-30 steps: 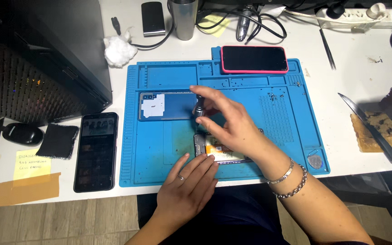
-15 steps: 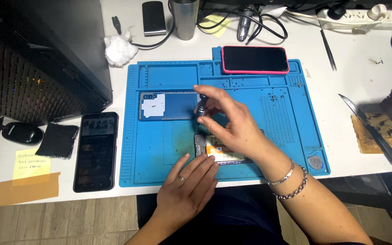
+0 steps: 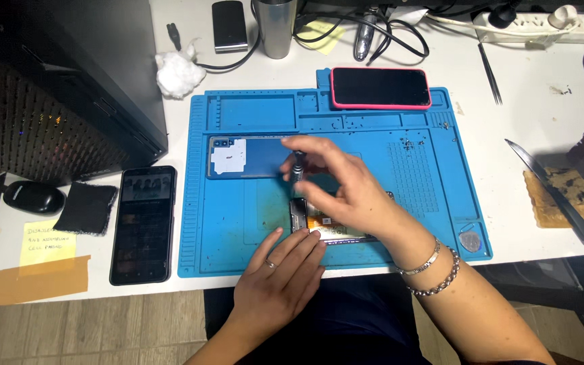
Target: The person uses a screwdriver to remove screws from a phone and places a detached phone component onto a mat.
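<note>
**Two hands on an opened phone, small parts loose nearby**

Head view. The right hand [image 3: 346, 186] arches over the middle of the blue work mat [image 3: 238, 250], its fingertips pinched around the knurled grip of a small screwdriver [image 3: 297, 167] that stands nearly upright, tip down toward the top end of the opened phone [image 3: 329, 224]. The left hand [image 3: 278, 270] lies flat, fingers together and extended, its fingertips pressed against the near left corner of that phone, pinning it to the mat. The phone lies in the lower middle of the mat, largely hidden under the right hand; an orange strip and bare metal show inside it.

The driver's tip is hidden behind the fingers, so whether it sits squarely in a screw head cannot be told. If it sits askew, a turn could likely round the head or let the tip skid onto the exposed parts inside. The left hand holds only one corner; a firm twist might pivot the phone on the mat.

A blue back cover [image 3: 248, 157] with a white patch lies just beyond the driver, close enough to be nudged by the right hand's knuckles. Tiny loose screws [image 3: 410, 143] sit on the mat to the right, near the right forearm's bracelets [image 3: 434, 263], which could sweep them off. A pink-cased phone [image 3: 380, 88] rests on the mat's far edge, and a dark phone [image 3: 143, 223] lies off the mat to the left, both well apart from the work.
</note>
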